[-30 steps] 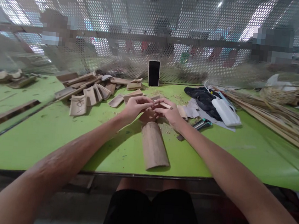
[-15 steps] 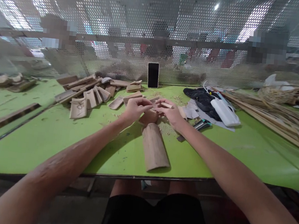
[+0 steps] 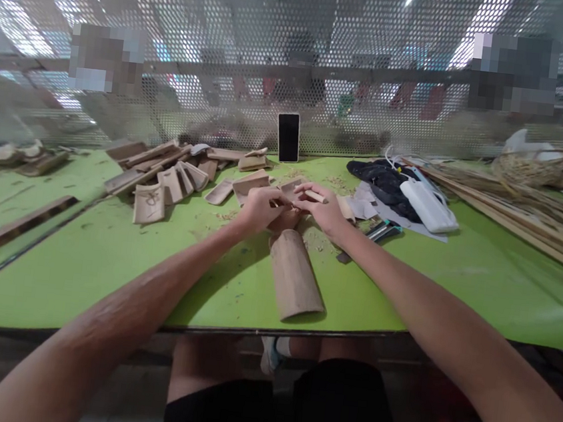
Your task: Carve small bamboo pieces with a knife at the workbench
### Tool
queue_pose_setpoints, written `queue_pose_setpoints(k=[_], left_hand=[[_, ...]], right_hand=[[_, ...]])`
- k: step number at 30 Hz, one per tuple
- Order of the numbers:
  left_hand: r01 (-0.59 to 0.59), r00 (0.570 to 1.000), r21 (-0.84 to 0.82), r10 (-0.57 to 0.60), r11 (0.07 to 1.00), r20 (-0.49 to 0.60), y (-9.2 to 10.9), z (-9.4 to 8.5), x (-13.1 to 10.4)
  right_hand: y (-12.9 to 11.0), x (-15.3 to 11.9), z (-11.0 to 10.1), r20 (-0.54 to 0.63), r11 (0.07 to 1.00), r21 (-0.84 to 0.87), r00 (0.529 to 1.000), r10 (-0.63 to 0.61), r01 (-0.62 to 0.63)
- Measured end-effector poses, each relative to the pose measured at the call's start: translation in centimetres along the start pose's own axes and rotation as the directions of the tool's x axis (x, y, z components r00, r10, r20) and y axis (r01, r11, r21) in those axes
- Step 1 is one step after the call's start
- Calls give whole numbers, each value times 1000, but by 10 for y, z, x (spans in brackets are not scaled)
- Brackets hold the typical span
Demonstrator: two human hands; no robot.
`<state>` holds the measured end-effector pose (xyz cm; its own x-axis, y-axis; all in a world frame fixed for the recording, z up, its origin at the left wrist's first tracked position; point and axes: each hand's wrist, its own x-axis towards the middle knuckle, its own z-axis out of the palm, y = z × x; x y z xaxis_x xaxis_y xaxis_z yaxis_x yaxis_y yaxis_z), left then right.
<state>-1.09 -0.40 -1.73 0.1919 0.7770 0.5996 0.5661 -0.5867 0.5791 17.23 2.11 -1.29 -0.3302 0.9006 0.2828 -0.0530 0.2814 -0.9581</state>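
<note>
My right hand is closed around a tool with a pale wooden handle; its working end is hidden by the fingers. Close beside it, my left hand has its fingers curled in near the right fingertips, and what they grip is hidden. Below both hands lies a brown curved bamboo piece, partly covered. A longer half-round bamboo section rests on the green table, hollow side down, in front of it and nearer to me.
Bamboo pieces are piled on the left. A phone stands upright at the perforated screen. To the right are a utility knife, a black cloth, a white device and long bamboo strips. Shavings lie around.
My left hand has turned, its fingers now curled lower instead of pinched at the tips. The right hand keeps the tool nearly in place. My legs have shifted, and a shoe shows below the table.
</note>
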Motion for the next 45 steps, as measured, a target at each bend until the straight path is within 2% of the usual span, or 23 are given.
queue_pose_setpoints(k=[7, 15, 24, 28, 35, 38, 42, 45], left_hand=[[48, 998, 9, -49, 999, 35, -3, 0, 2], [-9, 999, -15, 10, 1000, 53, 3, 0, 0], [32, 999, 6, -32, 999, 41, 5, 2, 2], [98, 993, -29, -96, 995, 68, 6, 0, 3], [164, 966, -68, -146, 984, 216, 5, -8, 7], [175, 959, -115, -143, 978, 244, 4, -9, 7], [289, 923, -233, -206, 929, 326, 3, -10, 5], [330, 911, -262, -234, 907, 338, 3, -10, 4]], right_hand=[[-7, -3, 2, -20, 999, -23, 999, -35, 35], [-7, -3, 1, -29, 998, -55, 999, -42, 40], [-5, -2, -1, 14, 987, -120, 995, -103, 104], [-2, -1, -3, 3, 990, -109, 995, -95, 95], [-2, -2, -4, 3, 985, -122, 993, -120, 120], [-4, -3, -2, 14, 984, -123, 992, -129, 130], [-6, -3, 0, 33, 980, -134, 989, -143, 147], [-6, -4, 0, 31, 982, -118, 989, -144, 147]])
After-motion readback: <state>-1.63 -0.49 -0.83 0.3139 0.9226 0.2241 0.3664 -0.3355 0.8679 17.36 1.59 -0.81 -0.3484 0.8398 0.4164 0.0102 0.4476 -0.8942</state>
